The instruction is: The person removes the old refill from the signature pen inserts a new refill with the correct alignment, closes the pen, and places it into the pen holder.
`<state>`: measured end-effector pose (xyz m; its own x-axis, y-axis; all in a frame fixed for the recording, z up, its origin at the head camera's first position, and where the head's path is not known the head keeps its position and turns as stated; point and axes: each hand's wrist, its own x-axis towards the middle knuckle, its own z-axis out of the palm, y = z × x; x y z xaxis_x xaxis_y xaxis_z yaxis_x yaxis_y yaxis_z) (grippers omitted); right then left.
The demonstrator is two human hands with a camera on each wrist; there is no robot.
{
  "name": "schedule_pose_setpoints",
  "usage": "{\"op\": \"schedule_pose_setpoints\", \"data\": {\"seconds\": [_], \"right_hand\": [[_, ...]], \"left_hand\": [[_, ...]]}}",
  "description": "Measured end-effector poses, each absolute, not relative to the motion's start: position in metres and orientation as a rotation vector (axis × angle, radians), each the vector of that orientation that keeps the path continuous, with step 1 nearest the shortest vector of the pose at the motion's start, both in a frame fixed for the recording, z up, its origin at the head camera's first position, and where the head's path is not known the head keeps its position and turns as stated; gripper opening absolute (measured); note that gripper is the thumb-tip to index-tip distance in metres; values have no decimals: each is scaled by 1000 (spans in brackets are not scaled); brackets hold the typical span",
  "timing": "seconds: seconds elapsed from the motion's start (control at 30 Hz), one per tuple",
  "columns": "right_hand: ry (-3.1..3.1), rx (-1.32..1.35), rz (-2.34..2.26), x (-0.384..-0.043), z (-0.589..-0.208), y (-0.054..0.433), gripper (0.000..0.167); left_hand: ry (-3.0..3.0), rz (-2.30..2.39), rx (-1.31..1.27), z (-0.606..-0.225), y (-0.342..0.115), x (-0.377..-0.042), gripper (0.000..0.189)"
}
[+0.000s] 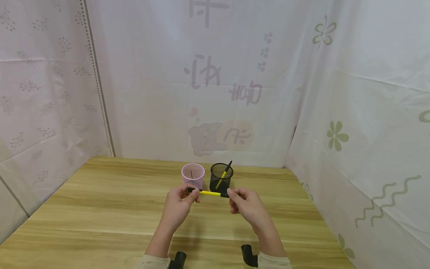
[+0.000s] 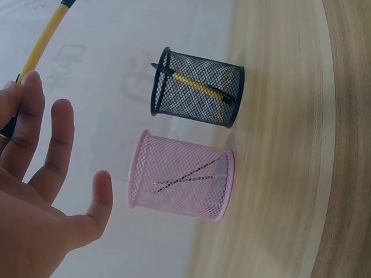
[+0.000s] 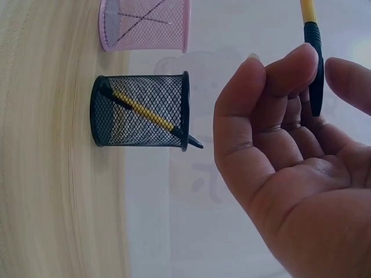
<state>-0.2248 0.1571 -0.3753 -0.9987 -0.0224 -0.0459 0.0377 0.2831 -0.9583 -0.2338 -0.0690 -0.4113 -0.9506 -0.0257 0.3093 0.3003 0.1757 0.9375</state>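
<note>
Left hand (image 1: 178,205) pinches, right hand (image 1: 250,208) curls round, opposite ends of slim yellow-and-black pen (image 1: 210,193) above wood-grain worktop (image 1: 100,224).
Right thumb looks apart from it: slack grip could drop that end, maybe clipping black wire-mesh cylindrical cup (image 3: 153,92) beyond.

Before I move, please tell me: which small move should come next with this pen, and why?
Perhaps tilt the held pen toward upright above the black mesh cup. It lies nearly level between the left hand and right hand; that cup contains a similar pen, while the pink mesh cup contains thin sticks.
</note>
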Motion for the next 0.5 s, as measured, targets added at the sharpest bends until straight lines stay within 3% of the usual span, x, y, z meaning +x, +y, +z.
{"op": "schedule_pose_setpoints", "data": {"seconds": [0.5], "right_hand": [[2446, 5, -1795, -226, -377, 157, 52]], "left_hand": [[-2187, -1866, -275, -413, -70, -236, 10]]}}
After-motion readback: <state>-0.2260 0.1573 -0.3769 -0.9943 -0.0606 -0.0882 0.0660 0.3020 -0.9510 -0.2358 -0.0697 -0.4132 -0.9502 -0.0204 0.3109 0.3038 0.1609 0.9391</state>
